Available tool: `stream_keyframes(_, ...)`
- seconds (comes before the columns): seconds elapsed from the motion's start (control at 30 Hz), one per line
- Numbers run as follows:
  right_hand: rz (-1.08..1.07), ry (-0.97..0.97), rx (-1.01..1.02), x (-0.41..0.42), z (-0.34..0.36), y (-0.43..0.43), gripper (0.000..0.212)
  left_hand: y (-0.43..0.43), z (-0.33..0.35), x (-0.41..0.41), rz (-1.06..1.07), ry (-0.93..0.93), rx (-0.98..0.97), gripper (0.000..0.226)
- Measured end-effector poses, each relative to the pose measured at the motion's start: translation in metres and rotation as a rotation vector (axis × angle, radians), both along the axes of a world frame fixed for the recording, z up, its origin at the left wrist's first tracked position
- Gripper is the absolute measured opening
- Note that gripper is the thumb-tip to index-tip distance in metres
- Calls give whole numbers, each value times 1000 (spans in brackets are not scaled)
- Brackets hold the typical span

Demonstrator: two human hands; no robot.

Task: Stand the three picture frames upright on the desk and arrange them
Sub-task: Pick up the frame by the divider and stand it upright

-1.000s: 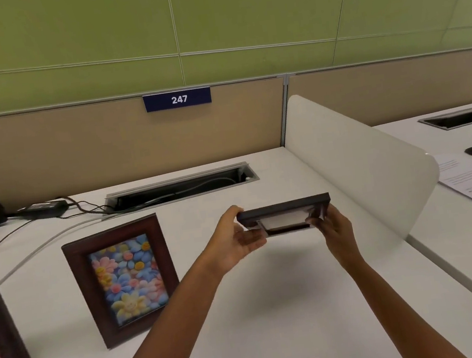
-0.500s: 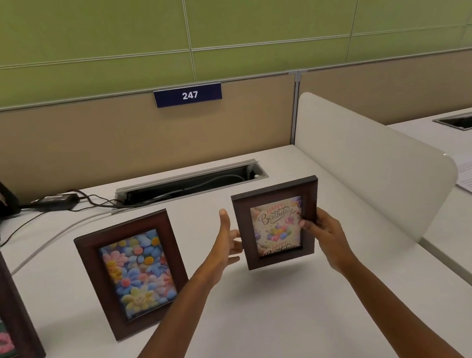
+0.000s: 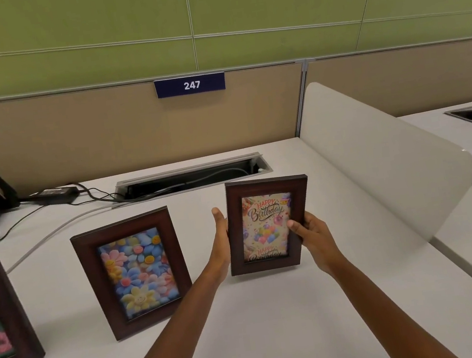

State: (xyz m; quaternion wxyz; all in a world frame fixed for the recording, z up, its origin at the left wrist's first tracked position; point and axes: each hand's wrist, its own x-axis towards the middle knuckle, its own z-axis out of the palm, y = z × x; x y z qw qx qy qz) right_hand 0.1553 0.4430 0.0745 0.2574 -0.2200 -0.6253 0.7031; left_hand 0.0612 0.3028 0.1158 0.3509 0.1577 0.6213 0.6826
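Head view: both hands, left hand and right hand, clasp rectangular dark-wood birthday frame, upright.

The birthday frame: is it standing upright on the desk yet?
Upright, but held: the birthday frame faces the camera between the left hand and right hand. Whether it rests on the desk is unclear.

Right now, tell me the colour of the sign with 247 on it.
Dark blue with white numerals: the sign, clear in the head view.

three frames in a row on the desk, cable tray behind.
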Motion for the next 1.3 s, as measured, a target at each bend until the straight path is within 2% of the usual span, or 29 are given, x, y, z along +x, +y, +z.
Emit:
stream_keyframes(0.3,19,-58,33,-10,-3,2,20,1,-13,-7,53,-90,4,66)
stream_keyframes(0.73,10,-137,100,-13,2,-1,20,-2,-25,-6,56,-2,-67,60)
stream_keyframes(0.8,-22,-146,120,-11,2,-1,23,-3,-27,-2,99,104,-103,70)
stream_keyframes(0.9,-149,-155,202,-5,0,-1,39,-7,-23,6,192,383,-188,101)
stream_keyframes(0.97,-275,-119,280,1,1,-2,41,-9,-22,12,214,562,-206,116)
stream_keyframes(1.0,-340,-90,311,3,3,-4,39,-11,-21,15,220,637,-207,114)
stream_keyframes(1.13,-529,4,419,9,12,-14,28,-16,-17,23,234,903,-167,85)
stream_keyframes(1.2,-537,31,477,11,18,-18,26,-14,-15,29,232,1000,-168,79)
stream_keyframes(1.3,-523,69,540,5,24,-29,23,-18,-16,29,230,1046,-194,80)
